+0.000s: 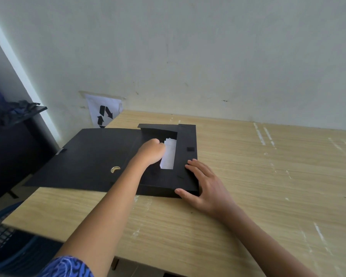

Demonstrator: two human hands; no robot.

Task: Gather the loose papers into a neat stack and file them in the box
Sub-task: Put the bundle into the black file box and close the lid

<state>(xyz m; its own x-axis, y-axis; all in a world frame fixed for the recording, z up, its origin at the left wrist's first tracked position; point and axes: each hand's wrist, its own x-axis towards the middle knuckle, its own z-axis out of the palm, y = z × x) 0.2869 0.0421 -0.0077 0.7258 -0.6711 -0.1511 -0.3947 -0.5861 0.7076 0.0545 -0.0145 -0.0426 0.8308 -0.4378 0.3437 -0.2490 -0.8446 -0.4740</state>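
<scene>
The fingers of the left hand (pixel 151 150) are curled downward inside the flat black cardboard file box (pixel 185 172). They look pressed against, or pinched on, the white sheets of paper (pixel 168 154) lying in it, though the fingertips are hidden behind the knuckles, so I cannot tell which. The right hand (pixel 203 182) lies with straight, spread fingers on the box's near right corner, thumb against its front wall, gripping nothing, only steadying it.

To do this step well, I judge the right hand should hold the box firm while the left pushes the sheets down flat and square against the box's inner walls, so no edge rides up on the rim.

The paper shows as a narrow white strip in the box's opening, its far edges slightly stepped, so the stack seems not quite even. The box's wide black lid (pixel 84 156) lies folded open to the box's left, overhanging the pale wooden table's (pixel 268 176) edge.
</scene>
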